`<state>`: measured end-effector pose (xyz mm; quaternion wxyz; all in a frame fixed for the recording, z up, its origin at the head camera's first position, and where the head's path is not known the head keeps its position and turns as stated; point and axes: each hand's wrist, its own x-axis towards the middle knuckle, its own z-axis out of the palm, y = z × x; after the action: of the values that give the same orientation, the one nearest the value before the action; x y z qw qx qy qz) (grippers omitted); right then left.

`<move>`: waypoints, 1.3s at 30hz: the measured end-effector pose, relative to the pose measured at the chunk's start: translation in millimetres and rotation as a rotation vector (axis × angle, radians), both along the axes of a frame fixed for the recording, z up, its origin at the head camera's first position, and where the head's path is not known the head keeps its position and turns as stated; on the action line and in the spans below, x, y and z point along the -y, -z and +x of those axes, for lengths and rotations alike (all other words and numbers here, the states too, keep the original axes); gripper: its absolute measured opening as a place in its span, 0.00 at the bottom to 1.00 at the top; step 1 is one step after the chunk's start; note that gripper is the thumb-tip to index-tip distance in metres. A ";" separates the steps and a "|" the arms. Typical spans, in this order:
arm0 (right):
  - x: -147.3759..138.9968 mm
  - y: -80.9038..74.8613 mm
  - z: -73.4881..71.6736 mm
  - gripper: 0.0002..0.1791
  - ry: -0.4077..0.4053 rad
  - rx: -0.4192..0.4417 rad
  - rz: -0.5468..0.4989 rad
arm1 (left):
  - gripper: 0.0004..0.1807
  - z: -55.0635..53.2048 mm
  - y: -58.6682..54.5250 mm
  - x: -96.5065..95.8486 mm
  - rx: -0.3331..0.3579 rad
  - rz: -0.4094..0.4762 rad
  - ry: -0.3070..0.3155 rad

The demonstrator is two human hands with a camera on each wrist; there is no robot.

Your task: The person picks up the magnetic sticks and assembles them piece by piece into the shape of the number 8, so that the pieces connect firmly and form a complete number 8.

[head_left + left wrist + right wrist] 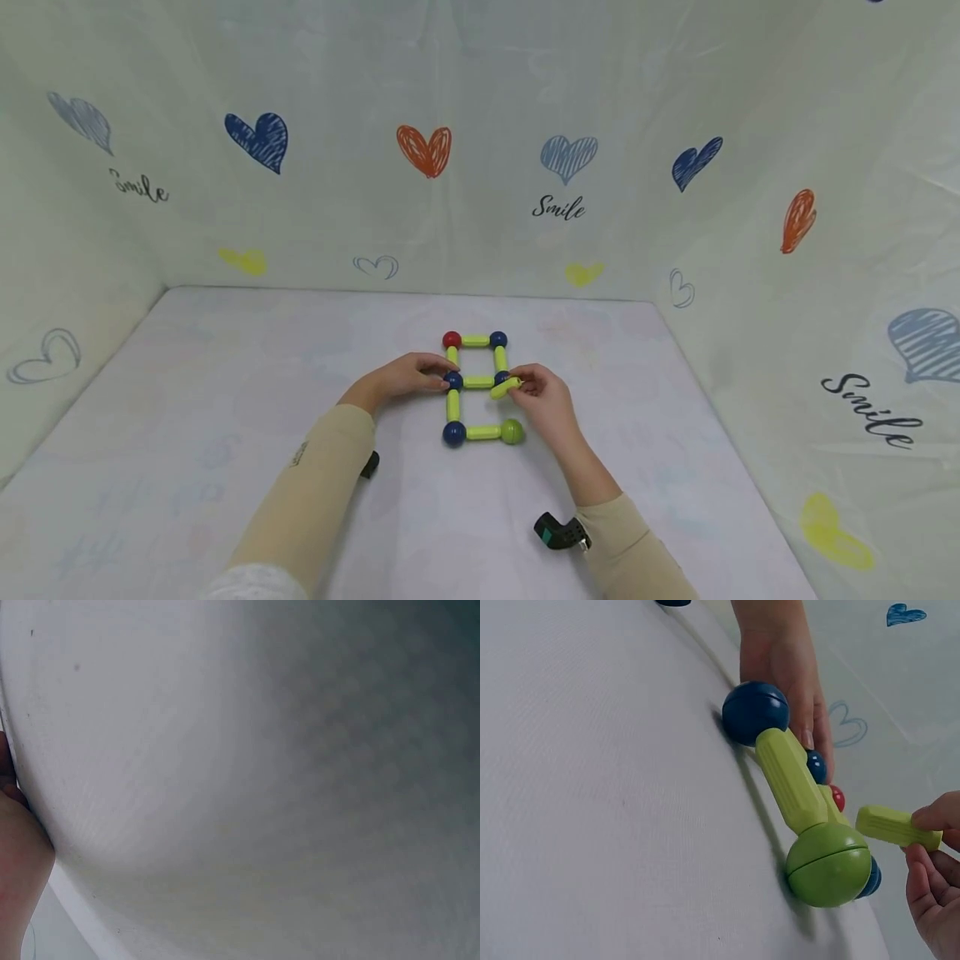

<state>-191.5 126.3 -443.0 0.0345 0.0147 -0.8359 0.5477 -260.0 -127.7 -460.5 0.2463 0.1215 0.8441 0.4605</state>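
On the table lies a frame of yellow-green magnetic building rods joined by balls. Its red ball (452, 339) is at the far left corner, and its green ball (512, 431) is at the near right end. My left hand (408, 377) holds the middle-left blue ball (453, 381) between thumb and fingers. My right hand (546, 404) pinches a loose yellow-green rod (889, 825) by one end. In the head view, that rod overlaps the middle-right blue ball; in the right wrist view, it hangs apart from the green ball. The left wrist view shows mostly blurred pale fabric.
A near-left blue ball (453, 433) joins two rods of the frame. Black wrist devices (558, 531) sit at both forearms. The pale table (225, 417) meets a white backdrop (480, 233) printed with hearts and words behind and at the sides.
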 end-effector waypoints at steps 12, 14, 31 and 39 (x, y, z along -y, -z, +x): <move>-8.2 3.3 -9.5 0.12 0.009 0.042 0.062 | 0.18 -1.9 -1.0 0.0 -0.004 0.002 0.012; -8.9 3.0 -10.3 0.12 -0.004 0.048 0.067 | 0.18 -2.2 -1.2 0.0 -0.005 0.000 0.015; -8.1 9.7 -20.4 0.11 -0.065 0.090 0.127 | 0.18 -2.4 -1.0 -0.1 0.000 -0.003 0.025; -7.0 6.7 -23.5 0.11 -0.058 0.113 0.157 | 0.18 -1.1 -2.5 1.2 -0.004 -0.001 0.026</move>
<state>-215.1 133.3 -449.7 -0.0298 0.0107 -0.8761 0.4812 -261.1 -128.9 -458.0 0.2506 0.1334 0.8433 0.4563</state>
